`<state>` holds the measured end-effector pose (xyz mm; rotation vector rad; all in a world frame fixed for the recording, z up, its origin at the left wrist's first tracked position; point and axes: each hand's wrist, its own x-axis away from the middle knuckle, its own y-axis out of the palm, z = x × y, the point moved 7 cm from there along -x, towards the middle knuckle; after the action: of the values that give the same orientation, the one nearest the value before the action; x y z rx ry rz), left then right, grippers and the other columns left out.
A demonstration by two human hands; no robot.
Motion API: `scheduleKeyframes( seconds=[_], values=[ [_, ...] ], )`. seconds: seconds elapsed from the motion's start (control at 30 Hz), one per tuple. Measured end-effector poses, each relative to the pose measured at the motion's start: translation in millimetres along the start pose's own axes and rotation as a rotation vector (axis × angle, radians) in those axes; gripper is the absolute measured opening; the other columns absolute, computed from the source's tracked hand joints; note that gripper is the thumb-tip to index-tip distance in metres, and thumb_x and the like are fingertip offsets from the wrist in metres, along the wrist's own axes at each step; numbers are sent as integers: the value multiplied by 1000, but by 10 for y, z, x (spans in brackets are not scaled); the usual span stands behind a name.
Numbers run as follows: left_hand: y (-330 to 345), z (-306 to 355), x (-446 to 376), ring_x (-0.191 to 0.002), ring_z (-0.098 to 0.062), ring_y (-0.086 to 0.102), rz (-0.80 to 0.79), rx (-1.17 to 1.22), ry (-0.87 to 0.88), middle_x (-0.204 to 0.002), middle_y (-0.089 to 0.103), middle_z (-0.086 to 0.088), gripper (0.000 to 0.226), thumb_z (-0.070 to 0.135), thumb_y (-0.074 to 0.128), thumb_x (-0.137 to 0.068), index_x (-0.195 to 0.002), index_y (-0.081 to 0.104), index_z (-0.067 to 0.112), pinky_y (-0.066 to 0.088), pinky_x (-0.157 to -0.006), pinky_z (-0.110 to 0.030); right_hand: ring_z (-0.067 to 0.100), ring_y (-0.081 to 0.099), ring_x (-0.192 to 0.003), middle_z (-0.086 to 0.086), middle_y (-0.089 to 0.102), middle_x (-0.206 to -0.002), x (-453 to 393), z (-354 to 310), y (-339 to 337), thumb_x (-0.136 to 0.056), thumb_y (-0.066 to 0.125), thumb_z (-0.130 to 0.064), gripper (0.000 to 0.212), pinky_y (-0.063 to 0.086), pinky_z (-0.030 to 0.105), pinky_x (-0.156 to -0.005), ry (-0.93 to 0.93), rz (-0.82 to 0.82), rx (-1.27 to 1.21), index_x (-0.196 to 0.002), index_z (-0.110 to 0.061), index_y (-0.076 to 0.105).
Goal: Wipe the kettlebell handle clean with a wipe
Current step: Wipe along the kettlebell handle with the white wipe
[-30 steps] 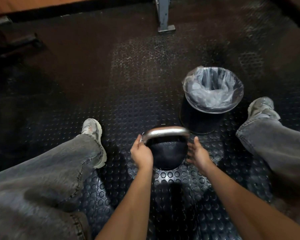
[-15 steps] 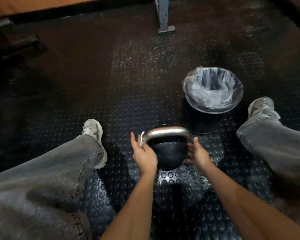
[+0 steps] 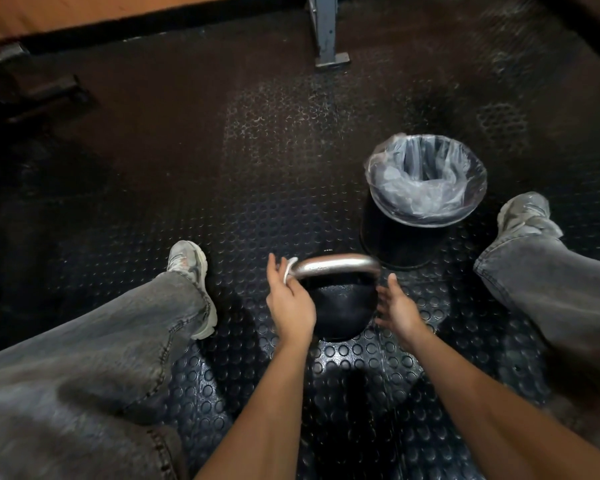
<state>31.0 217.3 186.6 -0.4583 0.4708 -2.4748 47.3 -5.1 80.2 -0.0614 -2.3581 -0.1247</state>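
A black kettlebell (image 3: pixel 340 310) with a shiny steel handle (image 3: pixel 336 265) stands on the studded floor between my legs. My left hand (image 3: pixel 288 303) is at the handle's left end and holds a small white wipe (image 3: pixel 289 268) against the metal; most of the wipe is hidden by my fingers. My right hand (image 3: pixel 397 306) is beside the kettlebell's right side, fingers apart, holding nothing, and I cannot tell whether it touches the bell.
A black bin (image 3: pixel 395 237) lined with a clear plastic bag (image 3: pixel 426 178) stands just behind and right of the kettlebell. My jeans-clad legs and grey shoes (image 3: pixel 191 268) flank it. A grey metal post foot (image 3: pixel 328 36) stands at the back; dark equipment (image 3: pixel 32 95) lies far left.
My left hand has opened and slid back off the handle's left end, so the white wipe now shows. My right hand has spread slightly beside the bell.
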Motion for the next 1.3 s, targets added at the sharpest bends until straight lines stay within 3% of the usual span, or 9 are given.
scheduleKeyframes(
  seconds=[0.13,0.27,0.4,0.5,0.63,0.73,0.93,1.2,1.3],
  values=[
    [-101,73,201,-116,11,52,-20,-21,156,-128,56,27,51,10,43,-104,-152,39,28,34,-97,1,27,51,-134,6,54,-146,6,8,-16,-100,27,-64,72,46,42,-95,2,-1,-5,-144,-12,49],
    [-151,-210,308,-76,20,55,69,55,-44,-100,55,21,49,15,42,-106,-152,37,29,43,-74,-2,25,51,-132,5,54,-146,17,14,-25,-100,26,-64,71,46,41,-95,2,-4,-9,-145,-12,48],
    [-52,-211,74,-115,-12,60,79,83,-135,-132,62,11,52,17,42,-106,-155,31,31,40,-100,-28,24,53,-128,5,56,-144,53,-17,-11,-102,26,-61,69,46,42,-97,-3,3,4,-143,-11,50],
    [-5,68,44,-128,-1,50,11,42,54,-138,58,19,52,15,42,-105,-154,33,31,34,-111,-22,20,54,-119,5,57,-141,68,-31,10,-102,26,-60,68,44,40,-95,-1,-12,-2,-142,-11,51],
    [-41,2,253,-112,-15,65,-34,-22,139,-128,64,17,52,21,41,-106,-153,32,43,49,-102,-27,21,54,-125,1,58,-139,63,-9,-4,-101,26,-63,69,45,41,-97,-2,-18,-1,-142,-13,51],
    [-79,-226,292,-80,6,53,31,-32,-32,-96,54,23,52,22,40,-107,-156,29,35,45,-79,-4,23,55,-126,3,58,-141,26,34,-37,-99,27,-66,70,46,45,-100,11,-5,2,-140,-17,53],
    [-31,-23,60,-125,-12,56,19,-40,4,-140,58,10,52,16,41,-105,-155,31,30,37,-107,-25,21,59,-117,-4,66,-121,68,-25,0,-98,27,-68,66,47,45,-101,12,-7,31,-130,-20,59],
    [-96,-108,285,-69,-24,67,7,-162,146,-89,72,-10,55,24,44,-103,-154,30,41,59,-75,-44,22,54,-121,4,58,-140,112,-33,-8,-101,24,-63,70,45,42,-97,0,-15,19,-142,-13,51],
    [-98,-222,147,-88,-24,70,38,-81,-36,-108,71,-8,55,25,40,-105,-156,23,38,57,-88,-47,23,55,-123,4,56,-143,99,-30,1,-101,24,-63,71,47,44,-100,1,-18,12,-144,-13,50]
  ],
)
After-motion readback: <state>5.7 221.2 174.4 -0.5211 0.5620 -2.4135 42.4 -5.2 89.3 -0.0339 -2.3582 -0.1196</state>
